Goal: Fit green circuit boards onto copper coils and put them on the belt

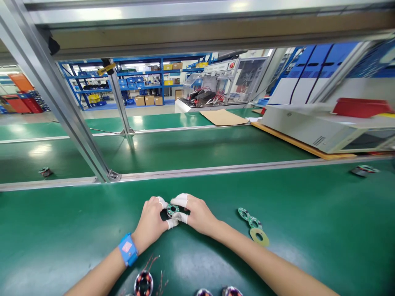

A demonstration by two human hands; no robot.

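Near the middle of the green table, my left hand [154, 218] and my right hand [193, 211] meet around a small round part with a green ring board [173, 209] on top. White covers sit on the thumbs and fingertips, which pinch the part from both sides. A blue band [128, 248] is on my left wrist. To the right lie green ring boards [254, 223] in a row with a yellowish ring [259, 237]. Wound coils [143, 283] with thin red wires stand at the bottom edge, and more coils [232, 291] are partly cut off there.
A metal rail [197, 170] crosses behind my hands, with an upright post [70, 107] at left. Small wired parts lie at far left [45, 172] and far right [364, 170]. A grey machine housing [308, 123] stands at back right, near brown cardboard [224, 117].
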